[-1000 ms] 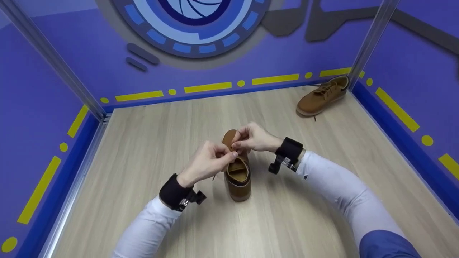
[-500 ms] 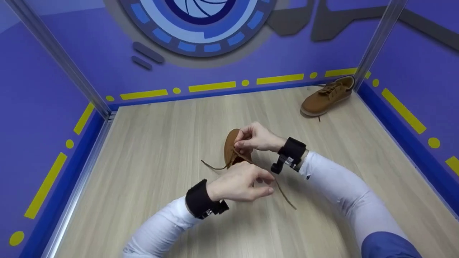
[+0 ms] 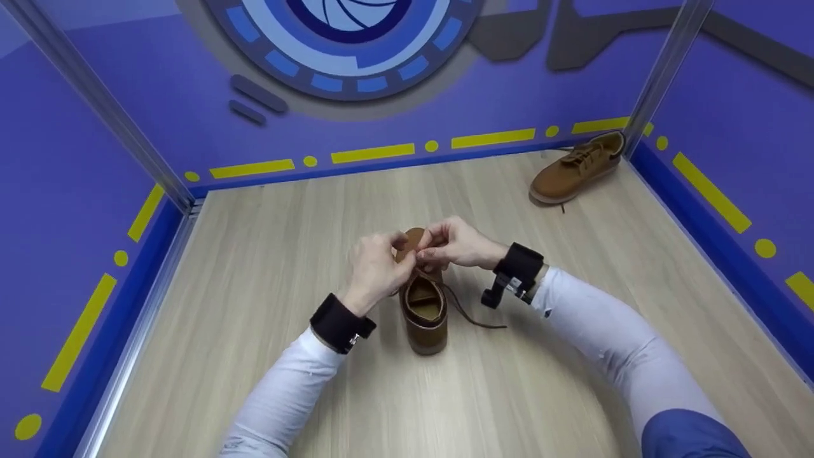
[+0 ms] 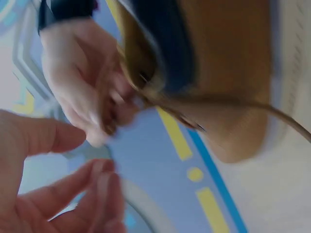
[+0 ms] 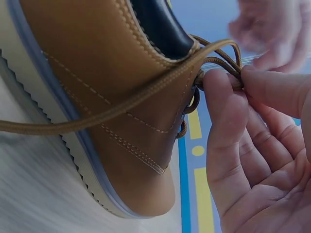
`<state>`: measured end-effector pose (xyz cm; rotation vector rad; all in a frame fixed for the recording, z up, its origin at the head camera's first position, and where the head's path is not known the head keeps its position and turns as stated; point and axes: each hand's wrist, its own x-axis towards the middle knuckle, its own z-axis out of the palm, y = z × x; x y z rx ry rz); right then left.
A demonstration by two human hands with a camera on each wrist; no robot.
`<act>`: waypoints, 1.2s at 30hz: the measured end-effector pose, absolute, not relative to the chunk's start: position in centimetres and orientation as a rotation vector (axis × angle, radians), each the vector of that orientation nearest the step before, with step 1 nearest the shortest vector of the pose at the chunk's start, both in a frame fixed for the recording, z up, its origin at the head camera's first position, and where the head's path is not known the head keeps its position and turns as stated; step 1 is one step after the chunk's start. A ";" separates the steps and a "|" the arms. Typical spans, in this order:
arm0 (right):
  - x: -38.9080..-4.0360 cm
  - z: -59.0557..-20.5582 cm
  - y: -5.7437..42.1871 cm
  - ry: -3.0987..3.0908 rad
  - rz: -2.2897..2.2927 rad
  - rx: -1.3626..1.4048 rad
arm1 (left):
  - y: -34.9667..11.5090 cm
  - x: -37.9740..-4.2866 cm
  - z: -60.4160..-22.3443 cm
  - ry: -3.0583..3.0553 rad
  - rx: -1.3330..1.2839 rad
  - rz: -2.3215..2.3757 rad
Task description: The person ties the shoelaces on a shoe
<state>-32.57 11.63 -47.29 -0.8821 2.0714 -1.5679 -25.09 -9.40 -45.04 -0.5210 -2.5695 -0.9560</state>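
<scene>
A brown lace-up shoe [image 3: 426, 337] stands with its toe pointing away from me and its heel toward me. My right hand [image 3: 461, 245] pinches the brown shoelace [image 5: 214, 46] between thumb and fingertips over the shoe's front, where the lace bends into loops. One loose lace end trails to the right of the shoe. My left hand [image 3: 379, 264] is at the shoe's left side, close to the right fingertips. In the left wrist view its thumb [image 4: 63, 137] and fingers are apart, with nothing seen between them. The hands partly hide the shoe's toe.
A second brown shoe [image 3: 575, 170], its laces threaded, lies in the far right corner of the wooden tabletop [image 3: 286, 222]. Blue panels [image 3: 381, 137] with yellow marks rise at the back and both sides.
My left hand swung across the shoe's opening to the right, then came back to the lacing on the left. A lace end now lies to the right. My right hand keeps its pinch.
</scene>
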 end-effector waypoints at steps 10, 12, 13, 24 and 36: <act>-32.3 -47.2 11.9 2.046 -1.611 -0.865 | -10.3 -26.0 -46.4 -2.693 -0.594 -1.210; -32.3 -47.2 11.9 2.044 -1.619 -0.852 | -10.3 -26.1 -46.5 -2.682 -0.612 -1.196; -32.3 -47.3 11.9 2.041 -1.624 -0.839 | -10.3 -26.1 -46.5 -2.679 -0.616 -1.197; -32.1 -47.8 12.0 2.008 -1.652 -0.786 | -10.1 -26.3 -47.2 -2.627 -0.669 -1.215; -31.2 -48.2 11.7 2.107 -1.537 -0.984 | -10.1 -26.5 -47.7 -2.638 -0.582 -1.340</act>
